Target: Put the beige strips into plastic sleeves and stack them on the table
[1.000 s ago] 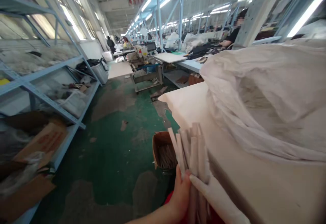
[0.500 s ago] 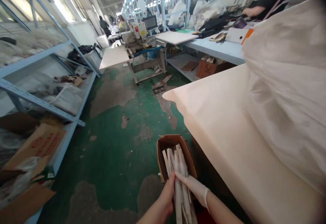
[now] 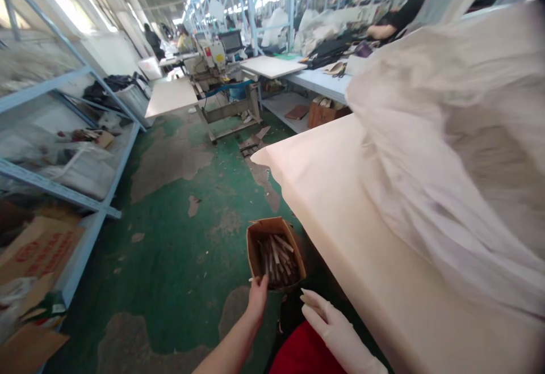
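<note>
A small brown cardboard box stands on the green floor beside the cream table. It holds several pale narrow strips. My bare left hand hangs just at the box's near rim, fingers pointing down and loosely apart, with nothing in it. My right hand, in a white glove, is stretched out flat to the right of the box and holds nothing.
A big translucent white bag lies on the table. Blue metal shelves with cartons line the left. A sewing machine station and more tables stand farther back. Another person works at the far right.
Both hands held a bundle of pale strips and lowered it into the box. The strips now lie in the box and both hands have let go.
</note>
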### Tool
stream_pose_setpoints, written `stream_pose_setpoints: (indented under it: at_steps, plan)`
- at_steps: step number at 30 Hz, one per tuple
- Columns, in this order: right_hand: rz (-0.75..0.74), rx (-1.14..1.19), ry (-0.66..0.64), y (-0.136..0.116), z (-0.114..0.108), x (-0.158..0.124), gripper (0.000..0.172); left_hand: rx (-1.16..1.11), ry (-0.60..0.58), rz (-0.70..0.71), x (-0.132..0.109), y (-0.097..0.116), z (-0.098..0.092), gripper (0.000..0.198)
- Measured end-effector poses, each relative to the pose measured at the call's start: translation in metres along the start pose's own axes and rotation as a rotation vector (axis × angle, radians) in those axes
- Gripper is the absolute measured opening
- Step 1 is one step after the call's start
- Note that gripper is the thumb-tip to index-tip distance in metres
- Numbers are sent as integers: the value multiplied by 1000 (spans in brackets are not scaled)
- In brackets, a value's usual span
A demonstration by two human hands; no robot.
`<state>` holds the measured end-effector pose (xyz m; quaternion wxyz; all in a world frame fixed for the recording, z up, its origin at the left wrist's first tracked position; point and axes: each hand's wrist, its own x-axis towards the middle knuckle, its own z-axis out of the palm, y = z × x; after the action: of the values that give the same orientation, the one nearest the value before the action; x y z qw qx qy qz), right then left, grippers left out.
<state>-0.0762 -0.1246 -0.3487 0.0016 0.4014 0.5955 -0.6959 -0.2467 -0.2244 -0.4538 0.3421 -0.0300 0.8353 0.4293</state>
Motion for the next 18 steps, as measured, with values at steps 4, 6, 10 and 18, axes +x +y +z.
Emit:
stream_pose_setpoints:
  at_steps: [4, 6, 10, 18]
  plan:
    - [-151, 50, 89, -26, -44, -74, 60, -31, -228, 432, -58, 72, 22, 44]
    - [-200, 57, 278, -31, -72, -113, 54, 4, -379, 789, -106, 117, 34, 43]
    - [-243, 220, 615, -5, -125, -191, 52, 176, -441, 1451, -211, 195, 56, 36]
    - [-252, 535, 617, 94, -190, -248, 57, 604, -470, 1454, -299, 290, 127, 27]
